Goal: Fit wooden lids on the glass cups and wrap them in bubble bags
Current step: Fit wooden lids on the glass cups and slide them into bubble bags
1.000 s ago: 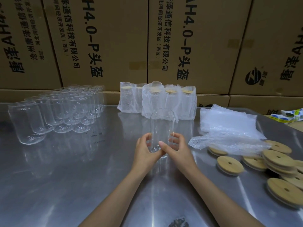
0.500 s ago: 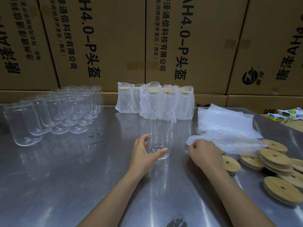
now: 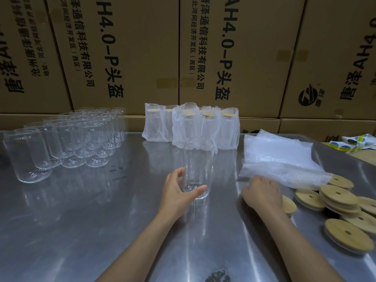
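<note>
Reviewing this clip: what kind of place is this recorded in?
Probably a small warehouse packing station: stacked printed cardboard cartons form the backdrop, and a steel table holds batches of bare glass cups, bubble-wrapped cups and loose wooden lids.

One head-worn view only, looking forward and down across a steel table (image 3: pixel 81 231) toward stacked cartons (image 3: pixel 234 53) behind. Close over both forearms; wide-angle, edges bowed. No second view for overlap.
</note>
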A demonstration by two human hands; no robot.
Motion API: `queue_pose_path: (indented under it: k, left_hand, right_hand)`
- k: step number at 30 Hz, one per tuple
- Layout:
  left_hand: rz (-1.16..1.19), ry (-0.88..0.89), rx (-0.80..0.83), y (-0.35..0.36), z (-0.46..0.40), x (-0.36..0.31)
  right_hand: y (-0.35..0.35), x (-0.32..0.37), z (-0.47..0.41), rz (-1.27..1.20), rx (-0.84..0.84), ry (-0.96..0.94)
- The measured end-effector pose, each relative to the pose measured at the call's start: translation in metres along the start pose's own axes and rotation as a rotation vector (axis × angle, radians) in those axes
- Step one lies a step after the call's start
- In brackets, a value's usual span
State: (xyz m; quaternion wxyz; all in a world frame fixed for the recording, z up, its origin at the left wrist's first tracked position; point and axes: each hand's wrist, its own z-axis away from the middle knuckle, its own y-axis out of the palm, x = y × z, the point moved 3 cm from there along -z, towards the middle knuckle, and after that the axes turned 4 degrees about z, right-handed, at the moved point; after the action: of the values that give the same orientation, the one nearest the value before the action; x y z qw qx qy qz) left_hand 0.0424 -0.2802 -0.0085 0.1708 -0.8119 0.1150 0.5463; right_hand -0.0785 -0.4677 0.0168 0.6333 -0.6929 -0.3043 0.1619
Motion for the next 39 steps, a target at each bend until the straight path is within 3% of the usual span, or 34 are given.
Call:
queue_pose_path:
  k: [9, 18, 22, 25, 28, 33, 39]
  left_hand:
    - [-0.022, 0.001, 0.003, 0.000, 0.001, -0.001]
    - [-0.017, -0.021, 0.044, 0.002, 0.003, -0.003]
    - [0.046, -0.039, 0.087, 0.006, 0.003, -0.003]
    - [0.039, -0.036, 0.134, 0.009, 0.004, -0.004]
    - [0.030, -0.036, 0.176, 0.010, 0.005, -0.004]
    - [0.045, -0.038, 0.177, 0.011, 0.005, -0.006]
    - [0.046, -0.034, 0.178, 0.011, 0.004, -0.007]
  right_hand:
    - [0.005, 0.031, 0.005, -0.217, -0.037, -0.421]
    - [0.009, 0.030, 0.005, -0.317, -0.011, -0.317]
    - [-0.013, 0.032, 0.009, -0.643, -0.225, -0.276]
    - [-0.041, 0.038, 0.018, -1.023, -0.429, -0.379]
    - [-0.063, 0.052, 0.030, -1.182, -0.533, -0.526]
    - [-0.070, 0.082, 0.034, -1.093, -0.535, -0.672]
    - [-0.062, 0.086, 0.032, -0.897, -0.497, -0.713]
